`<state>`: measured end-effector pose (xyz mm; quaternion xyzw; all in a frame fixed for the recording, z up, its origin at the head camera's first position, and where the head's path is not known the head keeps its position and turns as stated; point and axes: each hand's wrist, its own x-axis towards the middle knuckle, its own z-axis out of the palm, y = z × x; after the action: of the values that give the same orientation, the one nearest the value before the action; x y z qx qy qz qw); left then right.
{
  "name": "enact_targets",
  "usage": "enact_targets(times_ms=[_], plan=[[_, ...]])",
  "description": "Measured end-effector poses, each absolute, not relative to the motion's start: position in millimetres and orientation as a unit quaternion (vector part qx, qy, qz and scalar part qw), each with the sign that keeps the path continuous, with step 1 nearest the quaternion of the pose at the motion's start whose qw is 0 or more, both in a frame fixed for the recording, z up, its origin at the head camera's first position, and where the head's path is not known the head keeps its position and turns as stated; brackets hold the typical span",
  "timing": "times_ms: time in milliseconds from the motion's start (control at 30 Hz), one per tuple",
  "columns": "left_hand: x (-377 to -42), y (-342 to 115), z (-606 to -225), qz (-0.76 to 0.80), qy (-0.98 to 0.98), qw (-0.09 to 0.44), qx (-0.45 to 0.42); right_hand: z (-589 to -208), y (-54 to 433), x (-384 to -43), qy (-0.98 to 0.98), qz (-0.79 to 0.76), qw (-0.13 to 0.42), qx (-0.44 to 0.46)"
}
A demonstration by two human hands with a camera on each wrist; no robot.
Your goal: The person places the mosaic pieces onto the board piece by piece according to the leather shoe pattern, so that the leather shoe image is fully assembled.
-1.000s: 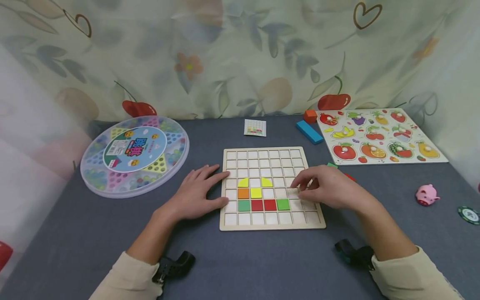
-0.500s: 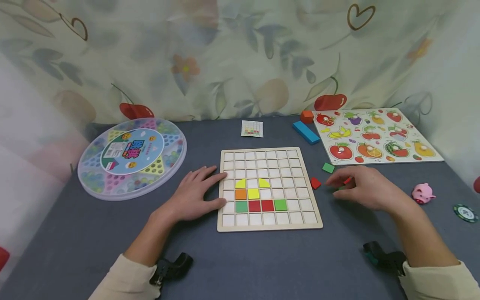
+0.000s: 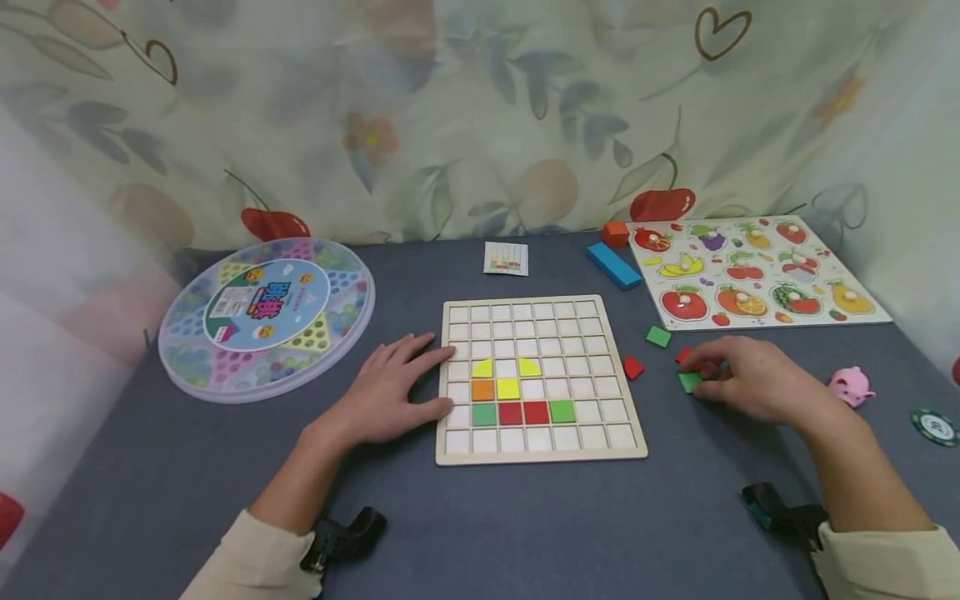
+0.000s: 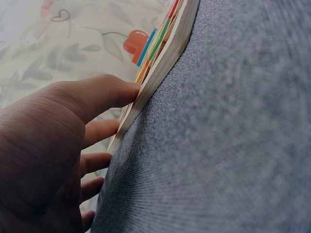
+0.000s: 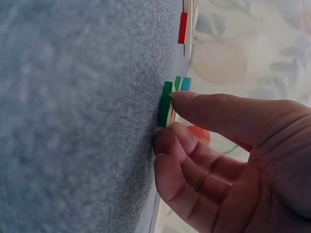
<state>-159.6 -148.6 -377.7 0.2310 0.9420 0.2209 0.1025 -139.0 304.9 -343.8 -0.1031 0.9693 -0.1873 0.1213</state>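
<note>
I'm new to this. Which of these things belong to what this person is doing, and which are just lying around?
Seemingly part of the job:
grid board
coloured tiles set in it
green tiles off the board
red pieces off the board
small card with a coloured grid

Seemingly just lying about:
round game set
fruit picture board
blue block
orange block
pink pig
round chip

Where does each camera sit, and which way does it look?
Head: on the head, looking forward and down at the board; left hand, right hand and sleeves show.
Left wrist: on that wrist, looking at the board's edge; only that hand shows.
Right wrist: on that wrist, looking at a green tile; only that hand shows.
Shared: head and right wrist both show that tile.
</note>
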Motion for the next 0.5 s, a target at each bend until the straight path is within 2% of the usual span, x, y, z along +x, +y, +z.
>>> enact_targets(times_ms=[500], plan=[[-159.3,-148.0,-376.5,0.221,0.942,0.105,0.230,-341.4,300.6,-139.3,0.963,-0.217,0.116,-0.109]])
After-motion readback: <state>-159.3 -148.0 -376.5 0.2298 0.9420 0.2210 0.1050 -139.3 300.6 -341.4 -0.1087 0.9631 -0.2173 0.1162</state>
